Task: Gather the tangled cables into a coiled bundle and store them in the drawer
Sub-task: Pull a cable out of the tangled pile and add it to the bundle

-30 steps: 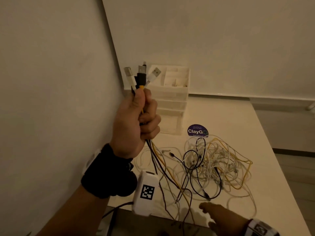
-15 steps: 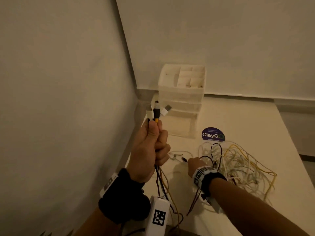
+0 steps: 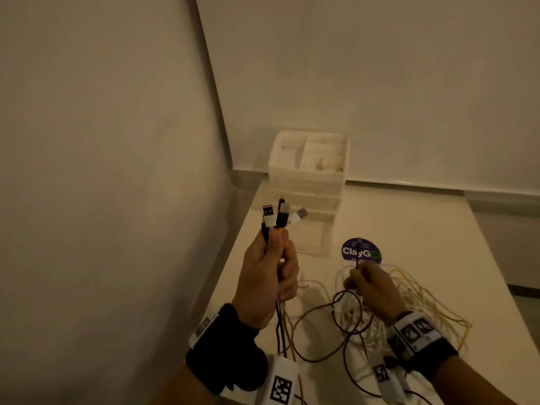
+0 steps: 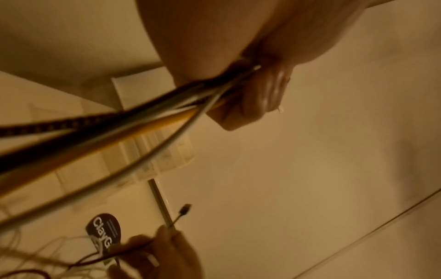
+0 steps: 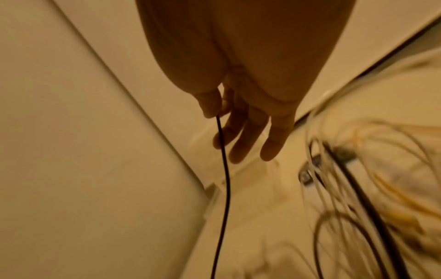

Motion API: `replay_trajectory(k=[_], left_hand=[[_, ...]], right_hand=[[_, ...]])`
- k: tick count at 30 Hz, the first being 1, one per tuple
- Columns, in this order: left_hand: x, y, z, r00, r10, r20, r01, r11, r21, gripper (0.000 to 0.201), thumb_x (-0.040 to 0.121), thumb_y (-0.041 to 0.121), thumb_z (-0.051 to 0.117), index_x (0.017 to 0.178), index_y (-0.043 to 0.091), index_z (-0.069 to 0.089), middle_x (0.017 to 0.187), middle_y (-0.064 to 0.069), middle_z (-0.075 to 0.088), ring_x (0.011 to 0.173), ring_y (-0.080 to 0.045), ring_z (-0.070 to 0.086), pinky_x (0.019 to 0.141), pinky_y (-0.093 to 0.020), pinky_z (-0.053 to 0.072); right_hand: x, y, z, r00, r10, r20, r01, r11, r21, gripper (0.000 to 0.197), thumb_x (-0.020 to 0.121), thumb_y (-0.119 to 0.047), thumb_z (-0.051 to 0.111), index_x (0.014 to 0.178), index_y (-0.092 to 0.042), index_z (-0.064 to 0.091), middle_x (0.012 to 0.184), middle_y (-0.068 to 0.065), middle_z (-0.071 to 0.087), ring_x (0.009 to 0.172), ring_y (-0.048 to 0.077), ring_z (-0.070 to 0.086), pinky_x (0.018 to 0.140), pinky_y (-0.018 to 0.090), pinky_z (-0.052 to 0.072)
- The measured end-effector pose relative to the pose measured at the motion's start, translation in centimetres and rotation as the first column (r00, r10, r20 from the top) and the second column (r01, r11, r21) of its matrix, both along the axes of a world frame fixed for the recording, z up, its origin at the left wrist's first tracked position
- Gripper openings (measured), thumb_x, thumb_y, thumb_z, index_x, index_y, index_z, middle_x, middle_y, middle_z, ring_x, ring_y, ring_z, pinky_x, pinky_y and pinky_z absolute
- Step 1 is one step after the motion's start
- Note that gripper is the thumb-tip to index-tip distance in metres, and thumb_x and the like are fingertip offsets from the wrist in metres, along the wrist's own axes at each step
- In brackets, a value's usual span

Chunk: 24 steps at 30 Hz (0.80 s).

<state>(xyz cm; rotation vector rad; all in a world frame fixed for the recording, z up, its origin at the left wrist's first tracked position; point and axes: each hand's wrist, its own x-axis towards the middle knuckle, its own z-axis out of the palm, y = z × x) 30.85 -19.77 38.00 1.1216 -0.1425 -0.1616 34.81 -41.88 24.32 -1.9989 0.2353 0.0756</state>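
My left hand (image 3: 270, 276) is raised above the table and grips a bunch of cables, their USB plugs (image 3: 282, 214) sticking up out of the fist. The strands (image 4: 133, 120) trail down from it to the table. A tangle of white, yellow and black cables (image 3: 409, 305) lies on the white table (image 3: 423, 229). My right hand (image 3: 369, 285) pinches a thin black cable (image 5: 223, 160) between thumb and forefinger, its small plug (image 4: 186, 207) pointing up, while the other fingers stay straight. A white drawer unit (image 3: 309, 188) stands in the corner.
A round purple ClayGo sticker (image 3: 361, 251) lies on the table between the drawer unit and the tangle. Walls close in at the left and the back. The table's right edge (image 3: 502, 276) drops off to the floor.
My left hand came down from high up with its bunch of plugs. My right hand went forward from the near table edge to the tangle and picked up a thin black cable end.
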Motion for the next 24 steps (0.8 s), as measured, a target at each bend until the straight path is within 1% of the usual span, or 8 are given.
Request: replay_trajectory(k=[2, 4, 7, 10, 13, 17, 21, 24], left_hand=[[0.4, -1.4, 0.1, 1.0, -0.023, -0.013, 0.023, 1.0, -0.001, 0.036, 0.093, 0.049, 0.041, 0.079, 0.015, 0.041, 0.056, 0.001, 0.028, 0.039, -0.008, 0.017, 0.038, -0.015, 0.02], [0.7, -3.1, 0.2, 0.998, -0.064, -0.016, 0.064, 0.998, -0.009, 0.034, 0.09, 0.047, 0.04, 0.078, 0.016, 0.04, 0.056, 0.002, 0.025, 0.04, -0.007, 0.015, 0.038, -0.016, 0.016], [1.0, -5.6, 0.6, 0.992, -0.121, -0.028, 0.12, 0.992, -0.035, 0.035, 0.09, 0.047, 0.041, 0.072, 0.017, 0.038, 0.055, 0.002, 0.024, 0.04, -0.007, 0.014, 0.038, -0.017, 0.012], [1.0, -7.9, 1.2, 0.984, -0.168, -0.052, 0.164, 0.984, -0.074, 0.033, 0.092, 0.043, 0.043, 0.074, 0.016, 0.045, 0.056, 0.0, 0.025, 0.04, -0.009, 0.014, 0.038, -0.017, 0.013], [0.7, -9.9, 1.8, 0.986, -0.168, -0.021, 0.168, 0.986, -0.021, 0.029, 0.097, 0.037, 0.042, 0.09, 0.011, 0.052, 0.059, -0.001, 0.023, 0.043, -0.011, 0.013, 0.04, -0.018, 0.011], [-0.2, -11.9, 2.5, 0.987, -0.156, 0.043, 0.152, 0.985, 0.083, 0.03, 0.102, 0.03, 0.037, 0.106, 0.008, 0.057, 0.059, 0.001, 0.027, 0.045, -0.014, 0.017, 0.04, -0.02, 0.016], [-0.7, -12.6, 2.9, 0.988, -0.148, 0.047, 0.141, 0.983, 0.119, 0.029, 0.102, 0.03, 0.037, 0.086, 0.011, 0.052, 0.055, 0.002, 0.031, 0.041, -0.01, 0.022, 0.038, -0.018, 0.022], [-0.8, -12.9, 3.0, 0.989, -0.138, 0.045, 0.134, 0.987, 0.093, 0.035, 0.095, 0.043, 0.044, 0.089, 0.01, 0.05, 0.056, 0.001, 0.032, 0.041, -0.009, 0.025, 0.039, -0.019, 0.025]], right_hand=[[-1.2, -1.8, 4.2, 0.994, -0.082, 0.071, 0.065, 0.974, 0.219, 0.019, 0.1, -0.013, 0.046, 0.093, 0.004, 0.046, 0.075, 0.016, 0.067, 0.071, 0.032, 0.067, 0.073, 0.048, 0.056], [-2.4, -3.3, 8.3, 0.984, -0.12, 0.135, 0.062, 0.927, 0.37, 0.016, 0.102, -0.015, 0.043, 0.095, -0.001, 0.046, 0.071, 0.016, 0.056, 0.062, 0.032, 0.058, 0.065, 0.048, 0.057], [-4.2, -4.4, 13.3, 0.96, -0.148, 0.239, 0.027, 0.894, 0.447, 0.016, 0.102, -0.016, 0.041, 0.094, -0.003, 0.046, 0.067, 0.01, 0.045, 0.052, 0.023, 0.041, 0.05, 0.035, 0.046], [-6.8, -3.8, 16.4, 0.95, -0.063, 0.305, -0.088, 0.885, 0.458, 0.021, 0.101, -0.02, 0.04, 0.094, -0.001, 0.044, 0.068, 0.011, 0.046, 0.051, 0.017, 0.036, 0.048, 0.027, 0.035], [-9.3, -2.0, 17.6, 0.923, 0.016, 0.385, -0.186, 0.892, 0.411, 0.028, 0.101, -0.027, 0.04, 0.093, 0.0, 0.044, 0.065, 0.008, 0.051, 0.053, 0.016, 0.038, 0.049, 0.022, 0.035], [-10.0, -0.7, 17.9, 0.912, -0.112, 0.396, -0.094, 0.88, 0.465, 0.026, 0.099, -0.024, 0.04, 0.092, 0.0, 0.046, 0.06, 0.005, 0.049, 0.049, 0.012, 0.038, 0.048, 0.022, 0.034], [-10.0, -0.3, 17.3, 0.89, -0.155, 0.428, -0.014, 0.93, 0.367, 0.019, 0.101, -0.019, 0.041, 0.089, -0.006, 0.048, 0.061, 0.0, 0.056, 0.049, 0.008, 0.044, 0.048, 0.021, 0.038], [-10.2, -0.2, 17.2, 0.885, -0.144, 0.442, 0.0, 0.951, 0.31, 0.015, 0.099, -0.015, 0.046, 0.087, -0.005, 0.049, 0.071, 0.0, 0.067, 0.052, 0.006, 0.058, 0.05, 0.016, 0.043]])
